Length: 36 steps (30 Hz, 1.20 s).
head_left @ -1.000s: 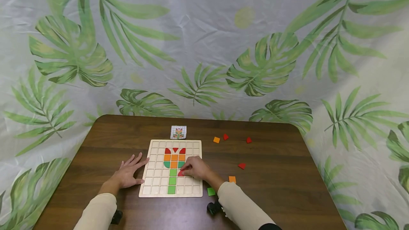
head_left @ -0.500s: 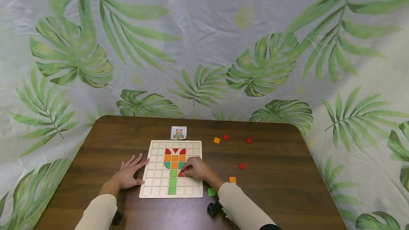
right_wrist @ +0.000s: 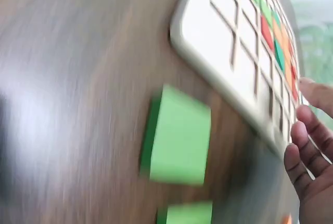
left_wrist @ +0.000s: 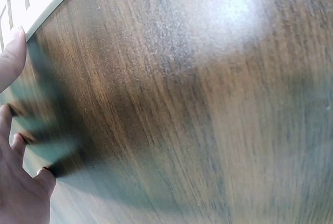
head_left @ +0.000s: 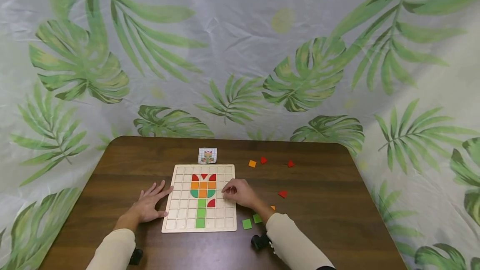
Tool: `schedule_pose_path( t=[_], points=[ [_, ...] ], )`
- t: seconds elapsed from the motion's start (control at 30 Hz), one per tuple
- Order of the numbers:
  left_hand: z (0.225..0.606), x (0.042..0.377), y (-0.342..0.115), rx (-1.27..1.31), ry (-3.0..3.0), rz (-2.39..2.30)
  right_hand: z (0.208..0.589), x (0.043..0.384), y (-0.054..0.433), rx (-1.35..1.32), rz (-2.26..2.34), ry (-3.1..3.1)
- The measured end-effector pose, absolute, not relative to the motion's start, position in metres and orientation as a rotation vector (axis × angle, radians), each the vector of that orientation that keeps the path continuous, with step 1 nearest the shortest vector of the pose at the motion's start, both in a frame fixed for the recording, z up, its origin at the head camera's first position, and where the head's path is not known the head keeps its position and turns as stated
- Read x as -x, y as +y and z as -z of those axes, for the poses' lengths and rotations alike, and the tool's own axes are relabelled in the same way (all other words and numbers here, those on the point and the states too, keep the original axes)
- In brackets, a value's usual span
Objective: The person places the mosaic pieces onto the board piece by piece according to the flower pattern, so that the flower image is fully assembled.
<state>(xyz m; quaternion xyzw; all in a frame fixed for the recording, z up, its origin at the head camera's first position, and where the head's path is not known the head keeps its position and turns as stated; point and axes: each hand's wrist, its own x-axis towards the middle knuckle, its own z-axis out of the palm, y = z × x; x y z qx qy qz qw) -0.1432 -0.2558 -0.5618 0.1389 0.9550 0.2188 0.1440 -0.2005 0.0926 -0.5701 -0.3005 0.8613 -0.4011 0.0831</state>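
Red quarter-round piece [head_left: 211,203] is lying in the cell just right of the top green square [head_left: 202,203] on the grid board [head_left: 181,213], with no finger touching it; placement of this piece is looking complete. Working left to right: left hand [head_left: 148,204] is resting with spread fingers at the board's left edge, its grip clasping nothing, presumably steadying the board; no change is showing there. Picture card [head_left: 207,156] is lying just beyond the board's far edge. Right hand [head_left: 241,193] is hanging over the board's right edge, fingers loosely bent, grip released, nothing showing between the fingertips. Compared with the earlier frame, where it is touching the red piece, this hand is now standing off to the right, leaving that piece and the right-hand teal piece [head_left: 211,193] fully uncovered. Near the right sleeve, a second loose green square [head_left: 257,218] is now showing beside the first [head_left: 246,224], while an orange square [head_left: 273,208] is becoming mostly hidden by the wrist. Farther right, a loose red piece [head_left: 283,194] is lying on the bench [head_left: 318,220], apparently unmoved.
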Motion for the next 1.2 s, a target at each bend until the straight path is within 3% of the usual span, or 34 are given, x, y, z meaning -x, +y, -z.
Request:
schedule_pose_path(
  t=[0.63,1.2],
  points=[
    [0.56,0.143,-0.256,-0.398,2.743,-0.632,0.573,0.21,0.244,0.445,1.153,2.776],
    [0.561,0.143,-0.256,-0.39,2.737,-0.622,0.579,0.205,0.267,0.342,1.031,2.749]
  ],
)
